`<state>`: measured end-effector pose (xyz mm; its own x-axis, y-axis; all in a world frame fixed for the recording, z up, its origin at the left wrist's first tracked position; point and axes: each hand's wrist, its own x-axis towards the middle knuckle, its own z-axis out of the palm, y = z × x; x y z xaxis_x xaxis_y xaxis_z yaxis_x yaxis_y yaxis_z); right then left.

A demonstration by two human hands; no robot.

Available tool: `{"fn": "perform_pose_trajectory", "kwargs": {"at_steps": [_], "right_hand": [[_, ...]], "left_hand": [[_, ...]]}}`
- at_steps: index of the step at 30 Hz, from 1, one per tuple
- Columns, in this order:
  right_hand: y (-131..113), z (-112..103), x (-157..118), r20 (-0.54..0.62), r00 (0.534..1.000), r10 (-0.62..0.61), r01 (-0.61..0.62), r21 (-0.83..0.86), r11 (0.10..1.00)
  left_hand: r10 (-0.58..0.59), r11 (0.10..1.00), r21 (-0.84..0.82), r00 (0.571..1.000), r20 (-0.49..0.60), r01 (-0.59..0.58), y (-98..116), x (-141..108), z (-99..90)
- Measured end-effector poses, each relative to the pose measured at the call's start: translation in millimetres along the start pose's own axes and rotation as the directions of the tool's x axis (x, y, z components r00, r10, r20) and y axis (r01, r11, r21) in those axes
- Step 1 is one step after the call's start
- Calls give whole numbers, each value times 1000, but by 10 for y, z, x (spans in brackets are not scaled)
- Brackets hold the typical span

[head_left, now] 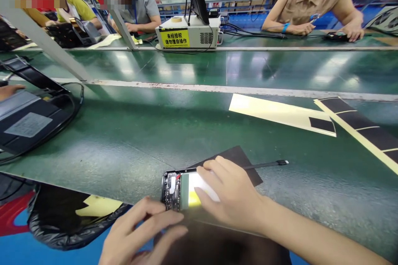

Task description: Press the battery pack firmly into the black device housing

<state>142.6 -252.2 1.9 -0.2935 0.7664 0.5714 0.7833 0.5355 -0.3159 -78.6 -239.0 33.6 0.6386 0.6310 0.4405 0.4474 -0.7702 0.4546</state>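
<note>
An opened smartphone body lies on a dark sheet at the near edge of the green belt, its circuit board exposed. A white and yellow strip crosses its middle, partly covered by my right hand, whose fingers press down over it. My left hand grips the phone's lower edge with its fingertips. A thin black cable with a small connector runs right from under my right hand. The phone's right end is hidden.
Cream strips with black pads lie on the green belt at right. A black bag sits at lower left. A dark device and a person's hand lie at left. Co-workers sit beyond a white machine.
</note>
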Motion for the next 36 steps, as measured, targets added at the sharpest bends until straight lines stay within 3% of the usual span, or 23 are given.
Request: {"fn": "perform_pose_trajectory", "kwargs": {"at_steps": [5,13,23,36], "right_hand": [[1,13,0,-12,1000,18,-18,14,1000],[1,30,-14,-7,999,34,-34,34,999],[-1,16,0,-8,999,37,-36,37,999],[11,0,8,-11,1000,22,-22,14,1000]], "left_hand": [[82,991,103,994,67,-89,-132,-174,47],[153,964,181,965,213,-193,-132,-189,97],[162,914,359,981,103,-189,-59,-129,9],[153,784,540,938,312,-307,40,-33,-124]]}}
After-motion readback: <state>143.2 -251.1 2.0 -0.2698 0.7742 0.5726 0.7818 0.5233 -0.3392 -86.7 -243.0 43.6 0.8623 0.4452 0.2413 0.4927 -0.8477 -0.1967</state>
